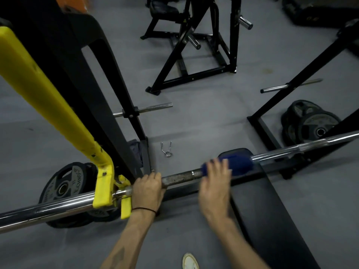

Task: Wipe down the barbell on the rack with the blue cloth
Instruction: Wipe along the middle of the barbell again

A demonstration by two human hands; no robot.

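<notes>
A long steel barbell (180, 176) lies across the view, resting in the yellow hook (103, 191) of the rack at lower left. My left hand (147, 188) grips the bar just right of that hook. The blue cloth (238, 164) is wrapped around the bar further right. My right hand (215, 183) holds the cloth against the bar, fingers curled over it, blurred by motion. The bar between my hands looks dull and rusty; its outer lengths are shiny chrome.
A black bench pad (272, 216) lies under the bar on the right. Weight plates lean at lower left (64, 187) and at right (310, 123). A spring collar (167, 149) lies on the grey floor. Black frames stand behind. A white shoe (190, 262) shows at the bottom edge.
</notes>
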